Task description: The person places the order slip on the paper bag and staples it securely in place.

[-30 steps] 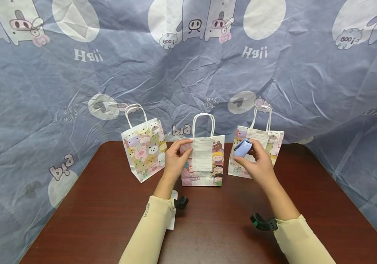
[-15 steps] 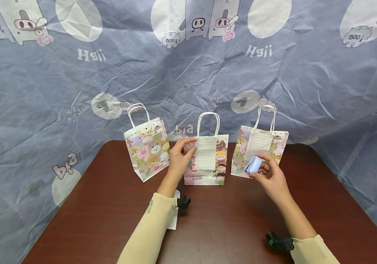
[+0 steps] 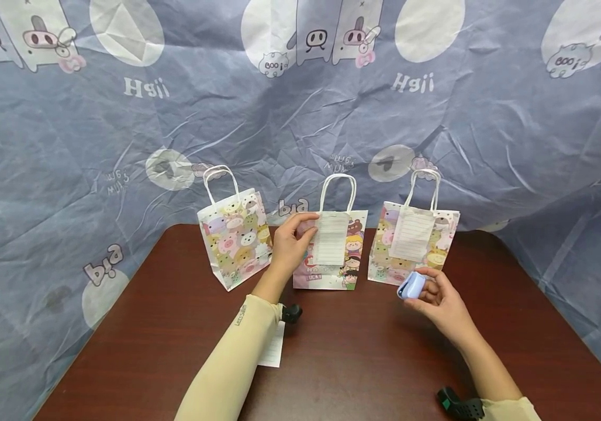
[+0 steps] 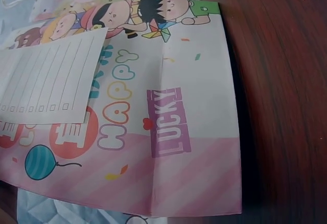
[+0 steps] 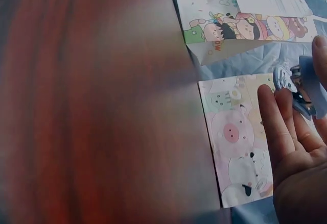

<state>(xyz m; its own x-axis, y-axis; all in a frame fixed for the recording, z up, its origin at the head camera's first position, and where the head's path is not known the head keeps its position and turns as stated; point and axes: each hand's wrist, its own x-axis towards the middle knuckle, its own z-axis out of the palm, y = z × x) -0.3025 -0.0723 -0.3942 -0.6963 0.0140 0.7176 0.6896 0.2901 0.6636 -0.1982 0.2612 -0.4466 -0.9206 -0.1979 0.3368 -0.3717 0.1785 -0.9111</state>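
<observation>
By the left grip (image 3: 291, 248), a white paper bag printed with cartoon children (image 3: 329, 280) is pinched at its upper left, beside the edge of a white lined paper card (image 3: 331, 240) laid against its front; how far the card is caught too cannot be told. By the right grip (image 3: 446, 307), what looks like a light-blue plastic stapler (image 3: 413, 285) is held between thumb and fingers, near of the right-hand white paper bag with pastel animals (image 3: 379, 248), its mouth parted towards the left. The card is best pressed flat and square to the bag's top, lightly, so that the thin paper is not creased; fingertips are best placed away from the stapler's mouth.

Only slim gaps are left between the middle bag and its neighbours, the left-hand white paper bag with animal faces (image 3: 239, 245) being turned at an angle. More room is offered on the near side, across the dark red wooden surface (image 3: 353, 362), though a loose white paper slip (image 3: 274, 351) is partly covered by the left forearm. Beyond the bags, the far edge is closely backed by grey-blue printed cloth (image 3: 300, 128).
</observation>
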